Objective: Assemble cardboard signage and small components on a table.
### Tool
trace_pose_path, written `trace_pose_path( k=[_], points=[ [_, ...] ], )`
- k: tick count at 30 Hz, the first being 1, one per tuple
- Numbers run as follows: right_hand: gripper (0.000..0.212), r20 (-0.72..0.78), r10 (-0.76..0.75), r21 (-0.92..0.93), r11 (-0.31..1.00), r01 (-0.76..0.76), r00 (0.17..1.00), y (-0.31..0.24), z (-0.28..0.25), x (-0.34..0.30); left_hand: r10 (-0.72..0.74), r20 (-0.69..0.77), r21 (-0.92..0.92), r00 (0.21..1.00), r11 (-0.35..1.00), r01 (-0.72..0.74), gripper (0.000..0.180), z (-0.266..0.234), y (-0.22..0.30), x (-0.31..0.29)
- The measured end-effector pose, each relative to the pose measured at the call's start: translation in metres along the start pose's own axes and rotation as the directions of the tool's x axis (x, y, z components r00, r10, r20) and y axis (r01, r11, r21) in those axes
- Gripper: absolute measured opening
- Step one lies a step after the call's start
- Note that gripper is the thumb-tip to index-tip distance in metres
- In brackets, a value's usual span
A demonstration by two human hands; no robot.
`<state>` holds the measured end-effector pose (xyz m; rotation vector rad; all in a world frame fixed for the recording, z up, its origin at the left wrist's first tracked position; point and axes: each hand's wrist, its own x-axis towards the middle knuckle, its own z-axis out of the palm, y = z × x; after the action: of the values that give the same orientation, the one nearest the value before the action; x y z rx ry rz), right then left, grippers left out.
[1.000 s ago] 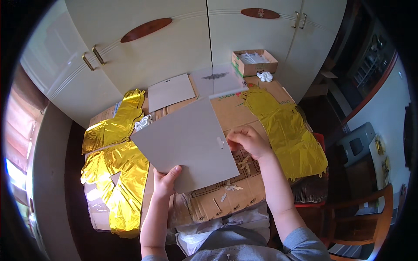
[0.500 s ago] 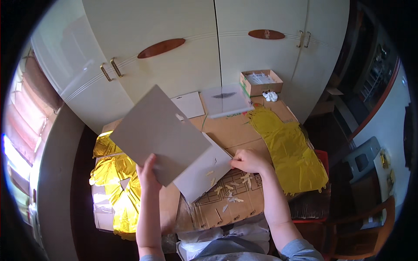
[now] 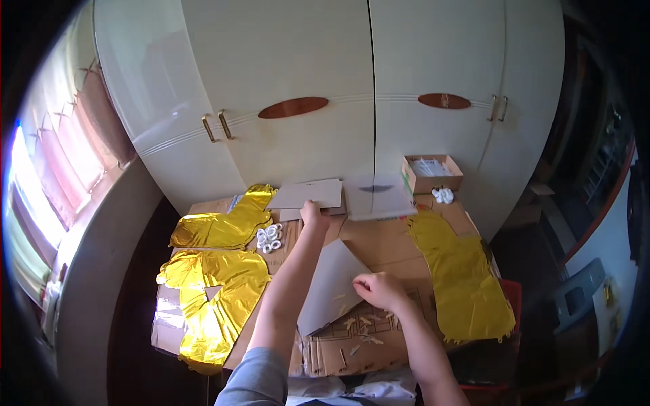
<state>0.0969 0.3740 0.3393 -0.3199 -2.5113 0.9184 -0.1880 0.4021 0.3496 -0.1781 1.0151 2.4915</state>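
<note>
- Tall cream cupboard doors (image 3: 298,61) fill the back of the room, with brass handles (image 3: 225,125) and reddish-brown oval plaques (image 3: 293,107) on them. Off to the left, pinkish curtains (image 3: 98,128) hang by a bright window.
- Everything's spread over a tabletop (image 3: 389,245) covered in brown cardboard.
- My left hand (image 3: 313,215) is stretched out toward the far side, fingers clamped on the near edge of a grey board (image 3: 311,193).
- That one overlaps a second board (image 3: 290,214) peeking out below it, back by the cupboard. Can't tell if it's lying flat on it or held a bit above.
- My right hand (image 3: 384,292) is closer to me, fingers bent and drawn together at the right edge of a pale grey sheet (image 3: 330,284). Honestly can't tell if they're pinching it or just up against it.
- That sheet sits near the middle, turned at an angle with one corner pointing away from me. Little scraps (image 3: 367,321) are scattered along its lower right side.
- Shiny gold foil pieces (image 3: 217,230) on the left, two of them, plus one yellowish foil shape (image 3: 464,291) on the right.
- Small pile of white rings (image 3: 273,233) next to the left foil.
- Far edge, right of the boards: a see-through packet (image 3: 379,204) with a dark mark, then an open cardboard box (image 3: 437,184) of white sticks (image 3: 431,167), and a white bundle (image 3: 443,195) just in front of it.
</note>
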Motion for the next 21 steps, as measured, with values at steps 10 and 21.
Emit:
trace_pose_path(
  k=[10, 21],
  points=[
    [0.006, -0.173, -0.121, -0.096, 0.990, 0.105, 0.977, 0.004, 0.002, 0.004, -0.076, 0.047, -0.078, 0.996, 0.994, 0.080, 0.033, 0.000, -0.035, 0.064],
    [0.006, -0.309, -0.061, -0.090, 0.995, 0.035, 0.949, 0.010, 0.005, 0.008, -0.691, 0.158, 0.457, 0.705, 0.684, 0.568, 0.054, -0.010, 0.037, -0.010]
  ],
)
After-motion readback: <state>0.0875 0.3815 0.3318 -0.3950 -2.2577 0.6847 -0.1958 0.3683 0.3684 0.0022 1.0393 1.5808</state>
